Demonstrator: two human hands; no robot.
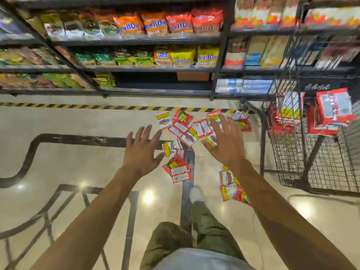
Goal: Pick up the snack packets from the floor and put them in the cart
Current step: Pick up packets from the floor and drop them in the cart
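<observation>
Both your hands reach out over the floor (78,121) and hold nothing. Your left hand (141,151) has its fingers (145,131) spread wide, and your right hand (227,141) is splayed just as wide, palm down.

The snack packets (185,131) lie scattered on the floor ahead of you, red and yellow, many overlapping. The main heap sits between your hands and partly under the right one. A smaller cluster (176,164) lies just beside your left hand, and another pile (229,186) lies half hidden under your right forearm.

The cart (286,149) stands to your right, a black wire one, with stacked packets (331,112) in its upper part. Its dark frame post rises close to the rightmost packets on the floor.

Beyond the heap a yellow-and-black striped tape (97,106) runs across the floor, and behind it black shelves (136,41) carry bagged snacks, blurred. Your shoe (196,193) is planted near the packets, between the cluster and the pile.
</observation>
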